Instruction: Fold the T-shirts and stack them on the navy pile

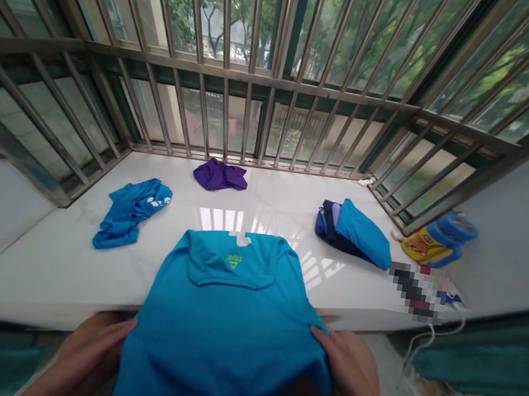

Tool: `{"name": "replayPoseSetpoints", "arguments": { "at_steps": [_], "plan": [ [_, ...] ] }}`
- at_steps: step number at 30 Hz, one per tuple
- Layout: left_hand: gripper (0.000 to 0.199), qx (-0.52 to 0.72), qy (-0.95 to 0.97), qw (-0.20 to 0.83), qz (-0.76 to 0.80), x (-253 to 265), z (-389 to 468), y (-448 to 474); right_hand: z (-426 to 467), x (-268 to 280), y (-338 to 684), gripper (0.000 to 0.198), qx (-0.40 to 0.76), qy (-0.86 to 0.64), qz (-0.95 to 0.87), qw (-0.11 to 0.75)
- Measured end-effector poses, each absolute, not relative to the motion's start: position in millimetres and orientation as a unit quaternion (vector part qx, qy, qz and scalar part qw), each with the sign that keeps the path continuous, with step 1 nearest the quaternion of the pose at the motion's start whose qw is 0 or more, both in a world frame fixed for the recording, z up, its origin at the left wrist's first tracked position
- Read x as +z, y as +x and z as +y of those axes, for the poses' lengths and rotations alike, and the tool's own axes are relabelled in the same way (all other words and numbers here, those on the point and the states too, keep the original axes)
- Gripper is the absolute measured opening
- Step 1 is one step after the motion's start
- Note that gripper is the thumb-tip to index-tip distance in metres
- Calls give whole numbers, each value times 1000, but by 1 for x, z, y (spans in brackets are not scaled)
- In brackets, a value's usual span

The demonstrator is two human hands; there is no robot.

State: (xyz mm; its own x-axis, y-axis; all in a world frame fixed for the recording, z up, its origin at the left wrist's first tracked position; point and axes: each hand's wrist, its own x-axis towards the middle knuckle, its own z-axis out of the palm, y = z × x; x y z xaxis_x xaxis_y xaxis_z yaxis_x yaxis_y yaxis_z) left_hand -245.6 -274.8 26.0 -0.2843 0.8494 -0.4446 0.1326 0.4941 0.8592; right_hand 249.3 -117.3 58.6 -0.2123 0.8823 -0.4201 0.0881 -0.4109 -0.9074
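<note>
A blue T-shirt point(223, 326) with a small yellow-green logo is stretched between my hands. Its far end lies on the white windowsill, where one part is folded back over the rest, and the near end hangs off the front edge. My left hand point(101, 343) grips the shirt's left side, fingers partly hidden by the cloth. At the right side, my right hand point(348, 367) pinches the fabric with the thumb on top.
On the white sill point(51, 257) lie a crumpled blue garment point(133, 210), a purple cloth point(220, 175) and folded blue and dark clothes point(360, 234). A blue-and-yellow jug point(440, 237) stands at the right wall. Metal bars point(274, 81) line the window behind.
</note>
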Motion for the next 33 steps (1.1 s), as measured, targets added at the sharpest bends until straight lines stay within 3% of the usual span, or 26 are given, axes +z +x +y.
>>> {"name": "replayPoseSetpoints", "arguments": {
  "at_steps": [3,7,9,11,14,17,20,22,27,33],
  "plan": [
    [65,463,298,543,634,51,-214,-250,-69,85,219,52,661,-495,-439,355],
    [70,546,388,390,632,62,-104,-255,27,92,163,59,557,-478,-531,422],
    [73,446,473,289,703,55,-59,-255,65,86,136,59,409,-546,-651,333],
    [63,360,515,239,740,45,-29,-254,87,77,115,57,333,-572,-702,262],
    [50,287,555,209,752,34,-9,-257,95,65,100,59,282,-567,-751,188],
    [56,168,619,161,750,33,-7,-267,90,59,102,59,228,-555,-793,110],
    [47,34,666,136,733,37,-8,-276,87,61,112,48,182,-530,-828,2],
    [38,13,673,153,723,40,-7,-280,88,67,119,37,178,-511,-840,-39],
    [33,68,700,123,700,73,0,-286,98,99,133,29,160,-502,-850,-4],
    [33,255,716,-59,647,122,-24,-286,93,145,155,19,63,-419,-878,225]
  ]
}}
